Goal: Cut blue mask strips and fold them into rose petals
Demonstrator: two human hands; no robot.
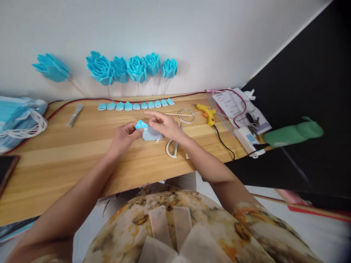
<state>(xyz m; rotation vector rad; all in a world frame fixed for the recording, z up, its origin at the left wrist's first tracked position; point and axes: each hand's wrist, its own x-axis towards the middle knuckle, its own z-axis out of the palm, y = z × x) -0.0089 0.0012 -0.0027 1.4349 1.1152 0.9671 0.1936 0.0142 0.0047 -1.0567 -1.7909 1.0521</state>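
The patterned garment [120, 233] of the worker lies nearest the camera, on the near side of the stack of pale blue sheets [152, 136], the reference for all positions. The blue folded piece [140, 124] is at the stack's far left corner. The left hand [124, 136] pinches it between thumb and fingers. The right hand [165, 126] is just beyond the stack, index finger extended; whether its thumb and other fingertips grip the piece cannot be told. For a good fold, the left pinch should anchor the lower edge while the right fingertips align the edges and press the crease flat. The row of folded pieces [136, 106], beyond the stack, offers a shape reference. The scissors [172, 150] lie right of the stack.
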